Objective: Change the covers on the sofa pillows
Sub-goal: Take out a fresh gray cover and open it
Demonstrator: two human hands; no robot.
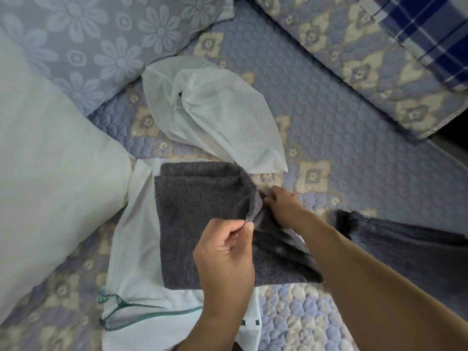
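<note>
Both hands, left (pixel 224 252) and right (pixel 282 206), pinch the folded grey cover's (pixel 200 221) open edge.

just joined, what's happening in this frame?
A person is working a folded grey cover open on the quilted sofa seat. The left hand pinches its edge; the right hand grips the same opening. It lies on a white mesh bag, with a bare white pillow alongside.

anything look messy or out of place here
Nothing is damaged or spilled. A white mesh bag lies crumpled on the quilted sofa cover, and another dark cover lies tossed at the right. Both hands, left and right, pinch the folded grey cover at its edge.
</note>
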